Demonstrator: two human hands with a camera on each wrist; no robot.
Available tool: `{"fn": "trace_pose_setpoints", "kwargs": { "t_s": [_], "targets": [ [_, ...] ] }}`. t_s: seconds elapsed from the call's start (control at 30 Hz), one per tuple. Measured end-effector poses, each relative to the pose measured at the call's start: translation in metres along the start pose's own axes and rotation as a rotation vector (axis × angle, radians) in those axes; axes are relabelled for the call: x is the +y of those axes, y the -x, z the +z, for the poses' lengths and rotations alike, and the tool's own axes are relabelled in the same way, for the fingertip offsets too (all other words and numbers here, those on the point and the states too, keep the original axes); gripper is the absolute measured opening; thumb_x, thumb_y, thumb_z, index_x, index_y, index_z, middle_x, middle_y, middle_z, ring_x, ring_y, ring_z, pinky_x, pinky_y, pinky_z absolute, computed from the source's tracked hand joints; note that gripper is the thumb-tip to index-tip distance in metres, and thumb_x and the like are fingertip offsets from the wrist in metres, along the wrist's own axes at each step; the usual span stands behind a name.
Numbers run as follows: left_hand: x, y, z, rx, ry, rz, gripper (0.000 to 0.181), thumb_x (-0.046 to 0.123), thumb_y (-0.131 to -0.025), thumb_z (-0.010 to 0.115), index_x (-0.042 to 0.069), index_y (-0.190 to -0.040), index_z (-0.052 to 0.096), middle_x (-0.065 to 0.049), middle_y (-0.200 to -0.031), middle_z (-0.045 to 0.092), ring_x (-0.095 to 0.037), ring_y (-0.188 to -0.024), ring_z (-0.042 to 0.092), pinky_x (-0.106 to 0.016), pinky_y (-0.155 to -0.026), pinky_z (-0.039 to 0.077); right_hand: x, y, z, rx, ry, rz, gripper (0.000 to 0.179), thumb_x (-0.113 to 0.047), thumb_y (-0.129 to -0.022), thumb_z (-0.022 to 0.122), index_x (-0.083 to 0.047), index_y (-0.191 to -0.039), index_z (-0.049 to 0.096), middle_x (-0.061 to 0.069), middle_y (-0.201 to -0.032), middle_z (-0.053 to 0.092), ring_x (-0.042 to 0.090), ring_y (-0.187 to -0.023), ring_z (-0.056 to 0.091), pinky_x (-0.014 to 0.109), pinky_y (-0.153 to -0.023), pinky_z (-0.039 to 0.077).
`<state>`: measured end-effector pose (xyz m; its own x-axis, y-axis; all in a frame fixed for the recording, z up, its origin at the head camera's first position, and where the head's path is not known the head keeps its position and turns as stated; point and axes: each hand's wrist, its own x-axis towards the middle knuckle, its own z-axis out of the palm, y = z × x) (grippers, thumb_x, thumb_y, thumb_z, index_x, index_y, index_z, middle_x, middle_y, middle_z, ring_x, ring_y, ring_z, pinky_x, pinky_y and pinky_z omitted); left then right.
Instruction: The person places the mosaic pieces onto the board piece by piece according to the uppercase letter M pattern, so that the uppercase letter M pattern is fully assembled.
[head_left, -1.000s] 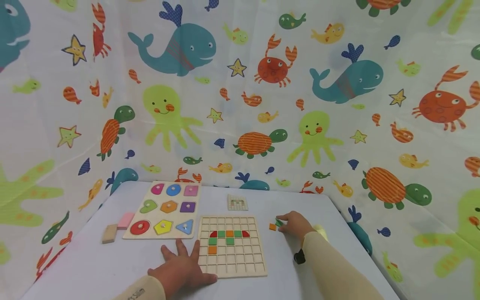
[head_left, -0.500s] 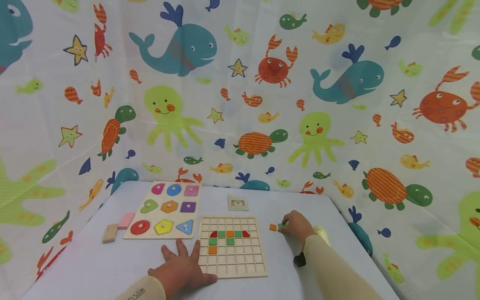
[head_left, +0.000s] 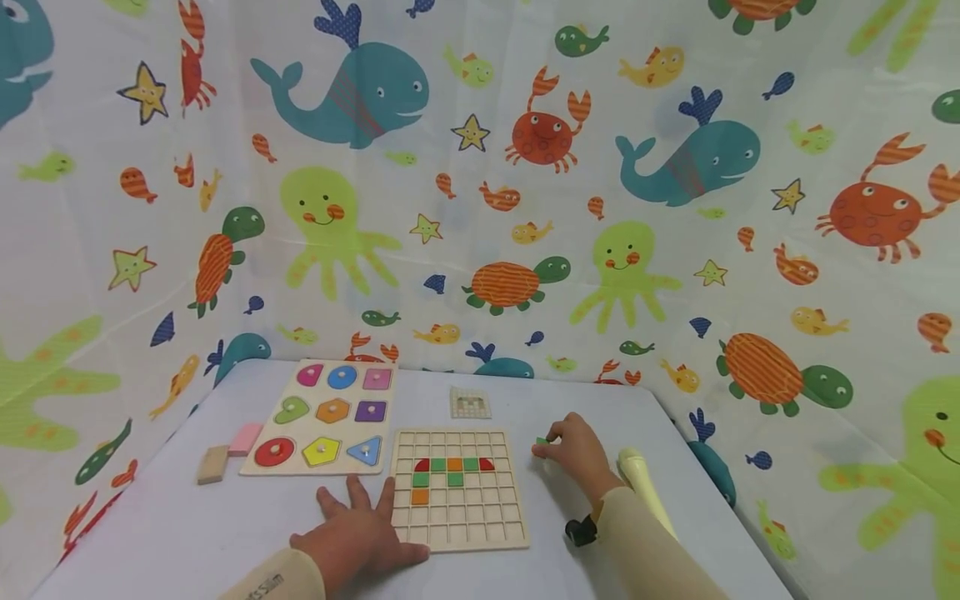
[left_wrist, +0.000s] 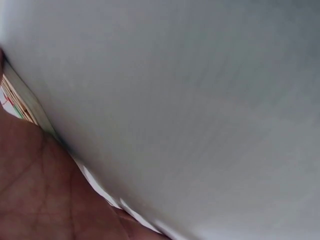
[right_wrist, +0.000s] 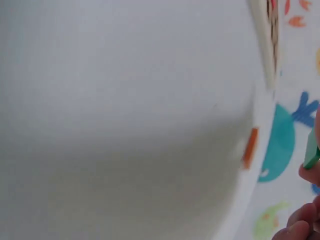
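My right hand (head_left: 576, 454) pinches a small green square tile (head_left: 542, 442) between thumb and fingertips, just right of the wooden grid board (head_left: 480, 525). In the right wrist view the green tile (right_wrist: 312, 150) is raised off the table, while an orange tile (right_wrist: 250, 148) lies on it. Spread flat, my left hand (head_left: 352, 533) rests on the table with its thumb and index finger at the board's left edge. Red, green and orange tiles fill a row on the board, with a green tile (head_left: 455, 479) and an orange tile (head_left: 420, 497) lower down.
A peg puzzle board (head_left: 322, 425) with coloured shapes lies at the back left, beside a pink block (head_left: 245, 438) and a wooden block (head_left: 213, 465). Behind the grid stands a small pattern card (head_left: 470, 403). A pale yellow cylinder (head_left: 645, 487) lies right of my right arm.
My right hand has lifted the green tile from beside the orange tile and moved slightly left, towards the board. My left hand stays in place.
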<state>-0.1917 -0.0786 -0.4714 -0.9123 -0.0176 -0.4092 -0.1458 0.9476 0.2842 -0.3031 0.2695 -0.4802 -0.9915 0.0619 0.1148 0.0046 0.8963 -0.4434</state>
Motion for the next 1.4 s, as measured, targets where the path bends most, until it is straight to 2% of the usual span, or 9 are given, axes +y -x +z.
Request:
{"fn": "trace_pose_setpoints", "kwargs": {
  "t_s": [0.17, 0.5, 0.7, 0.87, 1.03, 1.23, 1.4],
  "targets": [
    [0.0, 0.001, 0.0, 0.02, -0.022, 0.001, 0.132, 0.089, -0.06, 0.08, 0.022, -0.166, 0.037, -0.039, -0.169, 0.011, -0.078, -0.147, 0.006, -0.098, -0.098, 0.024, -0.025, 0.008, 0.0, -0.01, -0.001, -0.052, 0.03, -0.039, -0.082, 0.093, -0.017, -0.081, 0.073, 0.002, -0.096, 0.053, 0.019, -0.084, 0.051, 0.032, -0.071, 0.045],
    [-0.001, 0.001, -0.001, 0.007, -0.002, -0.015, 0.132, 0.088, -0.061, 0.08, 0.021, -0.166, 0.037, -0.038, -0.169, 0.01, -0.077, -0.147, 0.005, -0.097, -0.099, 0.023, -0.056, 0.018, 0.014, -0.116, 0.096, -0.178, 0.037, -0.046, -0.077, 0.095, -0.022, -0.074, 0.067, -0.002, -0.094, 0.05, 0.014, -0.081, 0.052, 0.028, -0.066, 0.045],
    [-0.003, 0.0, -0.001, 0.006, 0.003, -0.016, 0.132, 0.088, -0.06, 0.081, 0.021, -0.165, 0.037, -0.039, -0.169, 0.01, -0.078, -0.147, 0.004, -0.097, -0.099, 0.022, -0.068, 0.02, 0.028, -0.205, 0.159, -0.228, 0.035, -0.047, -0.077, 0.095, -0.024, -0.074, 0.069, -0.007, -0.097, 0.051, 0.012, -0.085, 0.053, 0.026, -0.069, 0.047],
    [-0.002, 0.003, -0.001, 0.012, 0.002, -0.016, 0.131, 0.088, -0.062, 0.08, 0.021, -0.166, 0.037, -0.039, -0.169, 0.01, -0.078, -0.147, 0.005, -0.097, -0.099, 0.023, -0.075, 0.022, 0.034, -0.227, 0.198, -0.263, 0.032, -0.047, -0.078, 0.094, -0.024, -0.077, 0.072, -0.007, -0.096, 0.051, 0.011, -0.085, 0.052, 0.024, -0.071, 0.047],
    [-0.004, 0.005, -0.002, 0.006, 0.008, -0.012, 0.13, 0.087, -0.063, 0.08, 0.02, -0.165, 0.037, -0.04, -0.169, 0.009, -0.078, -0.147, 0.004, -0.097, -0.1, 0.023, -0.078, 0.024, 0.039, -0.225, 0.22, -0.301, 0.034, -0.049, -0.078, 0.094, -0.024, -0.08, 0.071, -0.009, -0.096, 0.05, 0.009, -0.08, 0.051, 0.022, -0.068, 0.046],
    [-0.005, 0.001, -0.002, 0.005, 0.01, -0.004, 0.131, 0.089, -0.061, 0.079, 0.021, -0.166, 0.037, -0.04, -0.169, 0.009, -0.078, -0.147, 0.004, -0.097, -0.099, 0.022, -0.081, 0.027, 0.042, -0.229, 0.186, -0.285, 0.032, -0.045, -0.078, 0.095, -0.022, -0.089, 0.076, -0.01, -0.099, 0.051, 0.009, -0.082, 0.052, 0.022, -0.069, 0.047],
    [-0.004, -0.002, 0.0, 0.002, 0.014, 0.009, 0.131, 0.088, -0.06, 0.08, 0.022, -0.165, 0.038, -0.039, -0.169, 0.01, -0.077, -0.147, 0.003, -0.098, -0.099, 0.021, -0.08, 0.029, 0.043, -0.241, 0.179, -0.254, 0.031, -0.043, -0.078, 0.095, -0.021, -0.088, 0.076, -0.009, -0.098, 0.052, 0.01, -0.083, 0.054, 0.023, -0.071, 0.049]
  ]
}}
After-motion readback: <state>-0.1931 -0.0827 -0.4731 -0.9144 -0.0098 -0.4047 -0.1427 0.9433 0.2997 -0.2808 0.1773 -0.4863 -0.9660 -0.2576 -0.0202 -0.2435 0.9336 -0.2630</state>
